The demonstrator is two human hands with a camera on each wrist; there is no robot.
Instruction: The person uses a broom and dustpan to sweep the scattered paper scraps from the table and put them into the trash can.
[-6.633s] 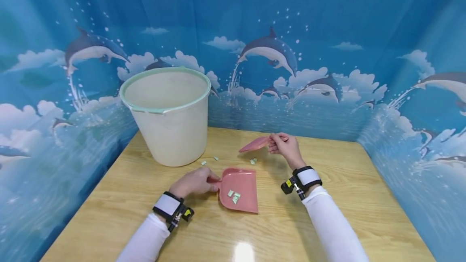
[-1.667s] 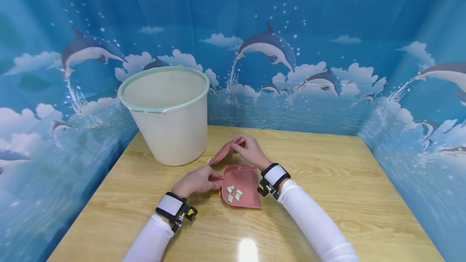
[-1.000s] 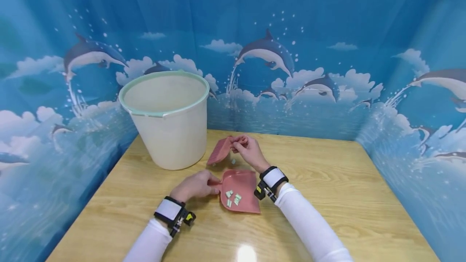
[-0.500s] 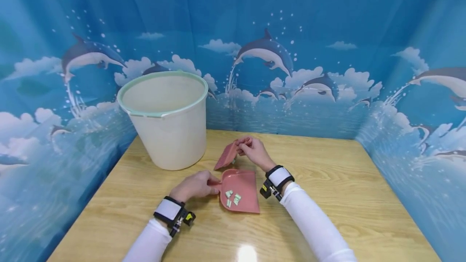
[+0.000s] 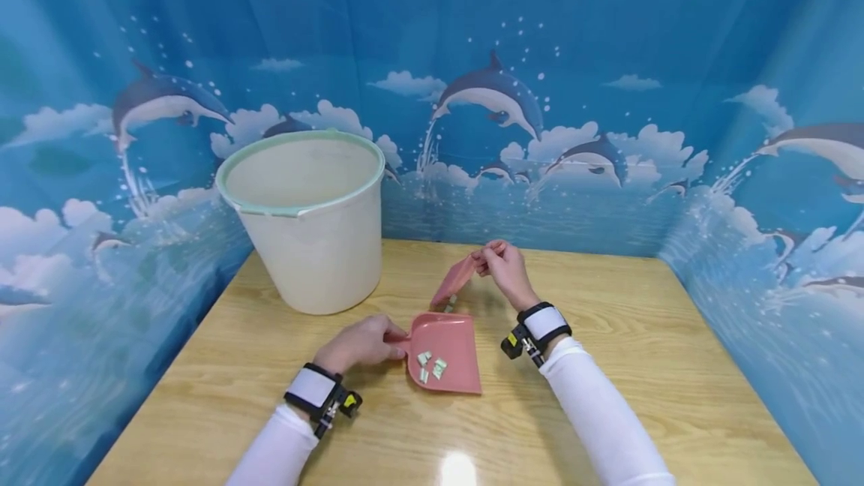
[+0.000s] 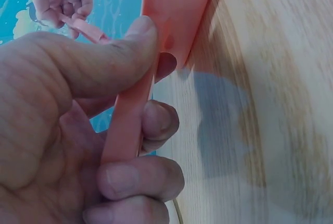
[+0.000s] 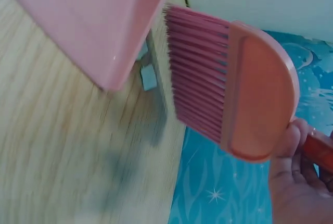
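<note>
In the head view my left hand grips the short handle of a pink dustpan lying on the table. The left wrist view has its thumb on top of the handle and fingers curled beneath. Several small pale green pieces lie in the pan near the handle side. My right hand holds a pink hand brush by its handle, bristles angled down behind the pan's far side. Small loose pieces sit on the table between the brush and the pan; one loose piece shows beside the pan's edge in the right wrist view.
A large white bucket with a light green rim stands at the back left of the wooden table. Blue curtains printed with dolphins hang around the back and both sides.
The brush swung left toward the bucket, then came back rightward. Loose pieces once near the bucket now sit behind the pan. My left hand and the dustpan have stayed nearly in place.
</note>
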